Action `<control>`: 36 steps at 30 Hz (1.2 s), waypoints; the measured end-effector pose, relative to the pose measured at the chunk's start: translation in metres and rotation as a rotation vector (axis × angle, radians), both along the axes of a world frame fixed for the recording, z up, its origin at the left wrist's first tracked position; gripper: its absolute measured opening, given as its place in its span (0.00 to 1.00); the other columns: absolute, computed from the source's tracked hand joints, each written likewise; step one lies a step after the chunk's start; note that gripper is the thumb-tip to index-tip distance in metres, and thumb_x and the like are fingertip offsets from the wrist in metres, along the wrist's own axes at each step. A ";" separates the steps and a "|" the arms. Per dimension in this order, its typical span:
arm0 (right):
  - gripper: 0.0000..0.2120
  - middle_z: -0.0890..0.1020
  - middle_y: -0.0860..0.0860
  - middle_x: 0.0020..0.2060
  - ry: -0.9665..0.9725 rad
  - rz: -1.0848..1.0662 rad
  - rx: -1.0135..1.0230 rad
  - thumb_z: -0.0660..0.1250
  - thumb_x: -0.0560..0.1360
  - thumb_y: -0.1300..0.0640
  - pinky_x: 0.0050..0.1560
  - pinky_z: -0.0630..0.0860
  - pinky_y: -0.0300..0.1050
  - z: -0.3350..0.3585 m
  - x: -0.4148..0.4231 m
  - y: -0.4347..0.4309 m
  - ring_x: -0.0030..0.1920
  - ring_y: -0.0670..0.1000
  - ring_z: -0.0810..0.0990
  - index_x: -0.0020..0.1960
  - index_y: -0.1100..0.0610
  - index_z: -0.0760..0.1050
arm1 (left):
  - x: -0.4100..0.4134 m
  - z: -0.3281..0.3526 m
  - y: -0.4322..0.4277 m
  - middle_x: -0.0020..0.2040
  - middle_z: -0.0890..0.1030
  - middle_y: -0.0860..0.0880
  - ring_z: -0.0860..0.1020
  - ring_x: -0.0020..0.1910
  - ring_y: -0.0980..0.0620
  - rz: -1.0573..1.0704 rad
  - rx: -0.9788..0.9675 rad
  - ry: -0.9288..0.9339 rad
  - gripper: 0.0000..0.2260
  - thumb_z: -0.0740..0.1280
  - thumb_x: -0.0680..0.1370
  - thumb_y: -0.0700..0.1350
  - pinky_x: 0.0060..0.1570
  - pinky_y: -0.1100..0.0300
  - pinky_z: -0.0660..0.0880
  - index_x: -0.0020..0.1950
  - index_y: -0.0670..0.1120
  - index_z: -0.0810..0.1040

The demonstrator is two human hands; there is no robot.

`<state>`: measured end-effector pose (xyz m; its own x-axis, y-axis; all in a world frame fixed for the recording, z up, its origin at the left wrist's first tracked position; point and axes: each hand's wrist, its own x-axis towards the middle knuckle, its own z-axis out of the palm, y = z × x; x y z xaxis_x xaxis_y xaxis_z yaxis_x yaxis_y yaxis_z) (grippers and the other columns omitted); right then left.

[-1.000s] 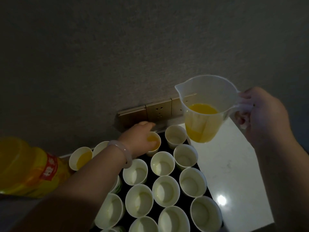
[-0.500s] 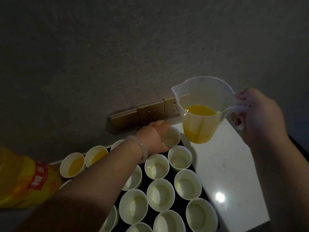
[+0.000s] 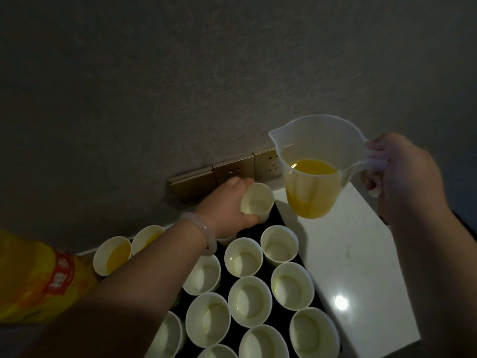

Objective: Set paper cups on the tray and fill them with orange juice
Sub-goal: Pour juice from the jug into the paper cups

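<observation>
The left hand (image 3: pixel 229 202) reaches to the far end of the black tray (image 3: pixel 280 215), fingers curled round an empty paper cup (image 3: pixel 258 200) that it holds tilted, mouth turned toward the right. The right hand (image 3: pixel 402 174) grips the handle of a clear jug (image 3: pixel 315 177), held in the air above the white table (image 3: pixel 361 267) and partly full of orange juice. Empty cups (image 3: pixel 249 301) stand in rows on the tray; two at far left (image 3: pixel 112 255) hold juice. A juice bottle (image 3: pixel 31 277) is at the left edge.

Dim, grainy view with one bright glare spot on the white counter (image 3: pixel 340 302) and wide-angle edge bending.
</observation>
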<state>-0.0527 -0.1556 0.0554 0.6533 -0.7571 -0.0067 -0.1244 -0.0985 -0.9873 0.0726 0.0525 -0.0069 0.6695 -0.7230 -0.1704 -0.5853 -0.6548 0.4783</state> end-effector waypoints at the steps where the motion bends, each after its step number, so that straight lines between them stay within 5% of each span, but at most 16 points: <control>1: 0.06 0.73 0.48 0.22 -0.051 0.006 0.065 0.63 0.71 0.53 0.26 0.67 0.35 0.002 -0.001 0.000 0.21 0.43 0.69 0.37 0.53 0.74 | -0.001 0.004 0.003 0.72 0.64 0.50 0.66 0.68 0.52 0.014 -0.031 0.003 0.36 0.73 0.71 0.52 0.62 0.63 0.63 0.75 0.49 0.61; 10: 0.06 0.71 0.48 0.21 -0.049 -0.009 0.114 0.63 0.68 0.51 0.26 0.66 0.34 0.008 -0.005 0.003 0.21 0.45 0.68 0.37 0.53 0.74 | -0.021 0.030 0.028 0.62 0.66 0.56 0.69 0.57 0.59 0.132 -0.316 0.048 0.32 0.76 0.69 0.48 0.54 0.69 0.65 0.69 0.53 0.66; 14: 0.10 0.74 0.51 0.27 0.054 0.027 0.004 0.62 0.74 0.60 0.24 0.65 0.34 0.010 -0.004 0.004 0.20 0.43 0.68 0.36 0.50 0.75 | -0.024 0.034 0.030 0.60 0.68 0.56 0.69 0.55 0.62 0.153 -0.378 0.017 0.30 0.76 0.68 0.47 0.49 0.78 0.65 0.67 0.51 0.67; 19: 0.08 0.72 0.48 0.18 0.095 0.022 0.054 0.65 0.69 0.56 0.25 0.64 0.38 0.017 0.003 0.014 0.18 0.45 0.67 0.31 0.53 0.77 | -0.023 0.037 0.032 0.63 0.71 0.53 0.71 0.59 0.56 0.231 -0.371 0.012 0.32 0.76 0.69 0.50 0.57 0.61 0.70 0.68 0.54 0.65; 28: 0.05 0.72 0.44 0.19 0.083 0.124 0.071 0.65 0.69 0.54 0.28 0.66 0.39 0.024 0.004 0.022 0.20 0.43 0.69 0.38 0.55 0.74 | -0.018 0.035 0.032 0.61 0.72 0.52 0.70 0.57 0.57 0.310 -0.372 -0.080 0.30 0.76 0.68 0.50 0.53 0.66 0.66 0.67 0.54 0.66; 36: 0.12 0.68 0.45 0.17 0.245 0.167 -0.127 0.66 0.64 0.50 0.34 0.66 0.51 0.038 0.012 0.036 0.28 0.53 0.69 0.29 0.56 0.70 | -0.016 0.032 0.030 0.61 0.71 0.52 0.69 0.61 0.55 0.272 -0.326 -0.100 0.31 0.77 0.68 0.50 0.56 0.63 0.67 0.66 0.53 0.67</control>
<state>-0.0406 -0.1197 0.0934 0.7593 -0.6443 -0.0917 -0.3285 -0.2578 -0.9087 0.0563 0.0828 0.0252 0.8446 -0.5234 0.1129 -0.4665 -0.6158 0.6349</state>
